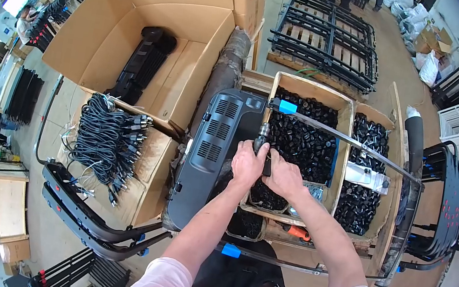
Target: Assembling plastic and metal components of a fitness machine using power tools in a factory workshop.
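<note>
Centre frame: left hand [248, 164] and right hand [283, 176] both closed around a black power screwdriver [262, 138], long axis pointing up-frame, beside the dark vented panel [213, 141], left hand nearer it.

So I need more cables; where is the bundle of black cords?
In the head view, the black cords lie left of the dark vented panel, on a cardboard box.

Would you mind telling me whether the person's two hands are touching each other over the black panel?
Touching: the head view shows the left hand and right hand pressed side by side around a dark cylindrical tool, with no gap between them.
</note>
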`<act>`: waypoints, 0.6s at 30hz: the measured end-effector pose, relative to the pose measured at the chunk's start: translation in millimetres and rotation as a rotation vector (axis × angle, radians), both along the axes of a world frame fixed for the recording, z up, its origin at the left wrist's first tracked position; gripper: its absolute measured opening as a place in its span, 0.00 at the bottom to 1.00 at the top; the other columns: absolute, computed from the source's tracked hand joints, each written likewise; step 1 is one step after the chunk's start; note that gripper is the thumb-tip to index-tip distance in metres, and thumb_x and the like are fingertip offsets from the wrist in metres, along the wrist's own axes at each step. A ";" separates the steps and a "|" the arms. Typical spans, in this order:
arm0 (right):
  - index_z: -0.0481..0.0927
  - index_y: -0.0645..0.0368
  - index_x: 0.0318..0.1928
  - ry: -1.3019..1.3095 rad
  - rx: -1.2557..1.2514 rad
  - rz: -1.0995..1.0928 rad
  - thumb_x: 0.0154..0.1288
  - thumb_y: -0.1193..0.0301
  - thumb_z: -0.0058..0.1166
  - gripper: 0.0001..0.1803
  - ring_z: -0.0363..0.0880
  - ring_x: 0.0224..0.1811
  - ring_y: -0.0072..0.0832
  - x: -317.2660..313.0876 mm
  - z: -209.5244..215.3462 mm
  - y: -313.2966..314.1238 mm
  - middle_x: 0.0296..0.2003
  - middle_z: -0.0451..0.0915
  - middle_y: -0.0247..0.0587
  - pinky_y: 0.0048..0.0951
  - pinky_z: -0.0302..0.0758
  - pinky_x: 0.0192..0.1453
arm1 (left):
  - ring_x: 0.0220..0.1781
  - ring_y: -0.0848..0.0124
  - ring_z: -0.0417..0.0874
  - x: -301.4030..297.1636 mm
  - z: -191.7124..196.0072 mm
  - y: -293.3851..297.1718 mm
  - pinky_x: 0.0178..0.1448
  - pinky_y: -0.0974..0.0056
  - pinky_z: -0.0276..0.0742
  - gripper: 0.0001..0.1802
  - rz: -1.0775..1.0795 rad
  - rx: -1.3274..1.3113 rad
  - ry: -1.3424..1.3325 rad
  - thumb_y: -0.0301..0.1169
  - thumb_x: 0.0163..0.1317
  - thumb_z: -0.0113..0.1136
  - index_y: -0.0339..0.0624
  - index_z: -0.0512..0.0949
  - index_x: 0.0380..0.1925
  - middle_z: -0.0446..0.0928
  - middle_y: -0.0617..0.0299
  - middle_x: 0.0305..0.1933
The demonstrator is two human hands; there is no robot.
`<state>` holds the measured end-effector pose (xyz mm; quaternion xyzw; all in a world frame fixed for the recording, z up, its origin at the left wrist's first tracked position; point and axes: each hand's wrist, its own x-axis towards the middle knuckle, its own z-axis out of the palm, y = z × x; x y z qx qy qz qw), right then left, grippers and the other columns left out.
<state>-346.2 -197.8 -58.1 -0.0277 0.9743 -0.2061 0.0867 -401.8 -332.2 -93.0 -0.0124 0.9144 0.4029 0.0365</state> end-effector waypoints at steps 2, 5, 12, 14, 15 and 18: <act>0.64 0.68 0.69 0.002 -0.009 0.005 0.55 0.62 0.75 0.47 0.89 0.46 0.58 -1.3 2.4 -0.4 0.47 0.86 0.63 0.53 0.87 0.51 | 0.54 0.38 0.84 -1.3 -0.2 -0.9 0.59 0.41 0.79 0.30 0.003 0.001 0.001 0.56 0.73 0.63 0.34 0.81 0.47 0.82 0.40 0.53; 0.64 0.69 0.68 -0.013 -0.002 -0.001 0.56 0.62 0.75 0.46 0.89 0.45 0.58 -4.4 4.8 -1.0 0.45 0.87 0.63 0.52 0.87 0.50 | 0.54 0.37 0.84 -5.3 1.0 1.0 0.59 0.41 0.80 0.31 -0.001 -0.001 -0.013 0.56 0.72 0.63 0.33 0.81 0.48 0.83 0.39 0.52; 0.63 0.70 0.69 0.009 -0.026 -0.019 0.56 0.63 0.76 0.47 0.89 0.44 0.58 -6.6 -7.3 -4.2 0.46 0.87 0.64 0.52 0.87 0.48 | 0.54 0.37 0.85 -12.7 1.8 -0.8 0.59 0.40 0.80 0.32 -0.011 -0.028 -0.058 0.57 0.71 0.64 0.34 0.79 0.51 0.83 0.39 0.52; 0.63 0.70 0.70 0.037 -0.079 -0.019 0.55 0.64 0.77 0.48 0.89 0.46 0.57 -6.3 -12.8 -0.7 0.49 0.86 0.64 0.51 0.87 0.49 | 0.56 0.37 0.85 -13.1 2.0 2.4 0.61 0.40 0.80 0.33 -0.003 -0.052 -0.085 0.57 0.71 0.65 0.34 0.78 0.54 0.83 0.38 0.54; 0.63 0.70 0.70 0.039 -0.080 -0.021 0.55 0.64 0.77 0.48 0.89 0.46 0.57 -6.2 -15.6 0.7 0.49 0.86 0.64 0.51 0.87 0.49 | 0.56 0.37 0.85 -13.6 2.2 3.5 0.61 0.40 0.80 0.33 -0.005 -0.053 -0.083 0.57 0.71 0.65 0.34 0.78 0.54 0.83 0.38 0.54; 0.62 0.69 0.72 0.038 -0.119 -0.037 0.54 0.64 0.77 0.51 0.89 0.48 0.56 -7.4 -19.9 3.7 0.52 0.86 0.64 0.51 0.87 0.51 | 0.58 0.37 0.84 -15.8 4.2 6.5 0.62 0.40 0.79 0.34 -0.002 -0.060 -0.088 0.56 0.70 0.66 0.34 0.77 0.55 0.82 0.37 0.56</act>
